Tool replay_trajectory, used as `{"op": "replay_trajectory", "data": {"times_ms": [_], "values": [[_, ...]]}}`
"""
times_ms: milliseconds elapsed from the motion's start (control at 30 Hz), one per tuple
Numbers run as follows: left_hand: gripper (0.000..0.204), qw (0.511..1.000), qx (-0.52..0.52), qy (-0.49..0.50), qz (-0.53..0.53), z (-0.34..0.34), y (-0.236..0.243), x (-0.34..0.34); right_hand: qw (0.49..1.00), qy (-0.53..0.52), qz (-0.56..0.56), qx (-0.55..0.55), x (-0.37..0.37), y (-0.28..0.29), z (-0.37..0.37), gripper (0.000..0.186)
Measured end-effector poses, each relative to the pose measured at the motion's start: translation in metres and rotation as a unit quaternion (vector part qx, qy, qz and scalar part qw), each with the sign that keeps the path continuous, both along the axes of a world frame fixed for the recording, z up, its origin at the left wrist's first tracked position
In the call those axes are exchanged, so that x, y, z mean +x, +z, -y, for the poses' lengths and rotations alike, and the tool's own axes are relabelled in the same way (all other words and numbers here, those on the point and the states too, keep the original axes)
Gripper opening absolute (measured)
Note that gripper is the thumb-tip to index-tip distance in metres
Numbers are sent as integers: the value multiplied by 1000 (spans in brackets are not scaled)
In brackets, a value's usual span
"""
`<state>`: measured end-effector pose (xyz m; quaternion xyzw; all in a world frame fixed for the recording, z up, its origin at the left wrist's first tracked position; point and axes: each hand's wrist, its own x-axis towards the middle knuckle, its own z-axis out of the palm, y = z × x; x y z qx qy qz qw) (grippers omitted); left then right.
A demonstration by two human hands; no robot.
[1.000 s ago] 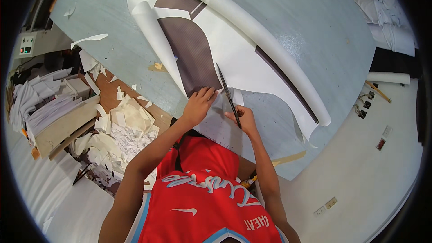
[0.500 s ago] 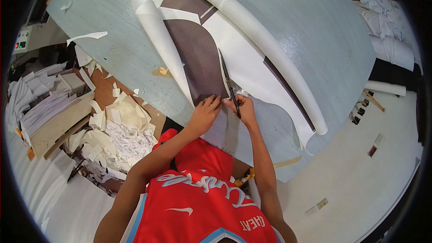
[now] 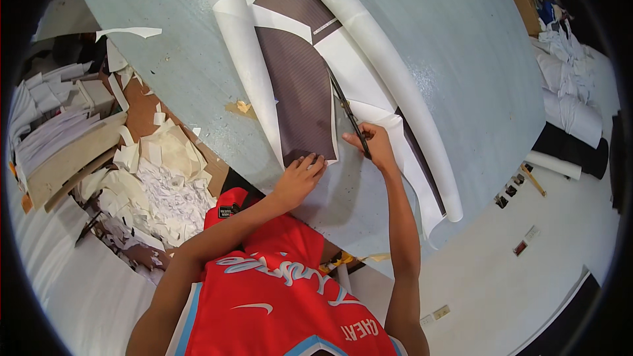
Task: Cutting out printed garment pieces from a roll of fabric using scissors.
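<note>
We press the dark striped panel (image 3: pixel 298 92) flat on the bench (image 3: pixel 481 105) with our open left hand (image 3: pixel 298 181) and curl our right hand (image 3: pixel 378 149) round the scissors (image 3: pixel 347 107), its lower right edge cut free, the white sheet (image 3: pixel 356 69) past the tips apparently uncut.

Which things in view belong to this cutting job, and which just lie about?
Job in hand:
long black scissors, in the right hand;
white paper sheet with brown striped panels, under the left hand;
pale blue-grey table.

Lying about:
thin curved white offcut;
heaped cream and white paper scraps.
</note>
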<state>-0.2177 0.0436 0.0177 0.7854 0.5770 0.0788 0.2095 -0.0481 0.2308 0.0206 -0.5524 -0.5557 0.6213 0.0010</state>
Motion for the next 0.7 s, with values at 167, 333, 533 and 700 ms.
{"op": "replay_trajectory", "data": {"times_ms": [167,333,533,700], "values": [[52,1000,-15,-1,5,-1,1,1,1000,26,5,-5,-4,2,-19,41],[52,999,-32,-5,8,-3,3,-1,997,64,42,3,-3,2,-43,49],[50,999,-41,0,14,-1,1,-1,995,91,26,-1,-12,0,-60,42],[50,1000,-27,11,10,1,-4,-1,995,97,4,-21,-31,6,-70,43]]}}
